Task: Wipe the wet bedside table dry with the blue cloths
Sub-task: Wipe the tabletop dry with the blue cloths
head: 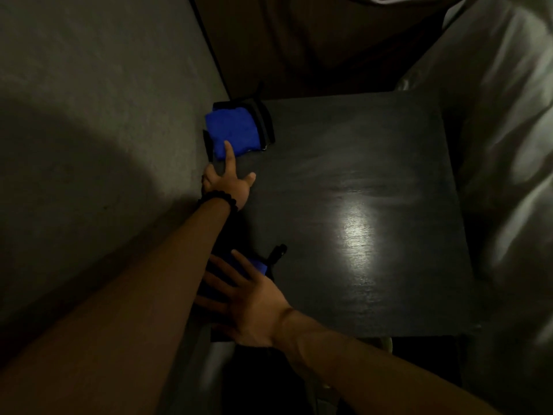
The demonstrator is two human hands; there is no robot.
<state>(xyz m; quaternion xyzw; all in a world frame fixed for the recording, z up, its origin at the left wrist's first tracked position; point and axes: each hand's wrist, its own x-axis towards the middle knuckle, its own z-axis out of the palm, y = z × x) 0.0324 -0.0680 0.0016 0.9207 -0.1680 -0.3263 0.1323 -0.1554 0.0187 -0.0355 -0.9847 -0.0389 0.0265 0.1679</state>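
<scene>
The bedside table [374, 205] under me is a dark, almost black square top with a faint wood grain, and a bright patch of light glares off its middle toward the near side, with dull smeared streaks around and above it. At the far left corner, hard against the wall [89, 115], lies a folded blue cloth [232, 131], vivid blue and soft-looking, resting on something dark with black strap-like edges [264, 124] that I cannot make out. My left hand [229, 185] reaches to it with a beaded bracelet [218, 199] at the wrist; my forefinger is straight and its tip touches the near edge of that cloth, my thumb sticks out to the right over the tabletop, and the other fingers are tucked out of sight against the wall, so I cannot tell how they lie. My right hand [239, 298] lies flat at the near left corner with the fingers spread wide, pressing down on a second blue cloth [258, 266], of which only a small blue corner shows past my fingers; the rest is hidden under my palm and lost in shadow. Just beyond that corner a small black object [276, 254] sits on the table, too dim to identify. Pale rumpled bedding [508, 145] runs along the right side.
</scene>
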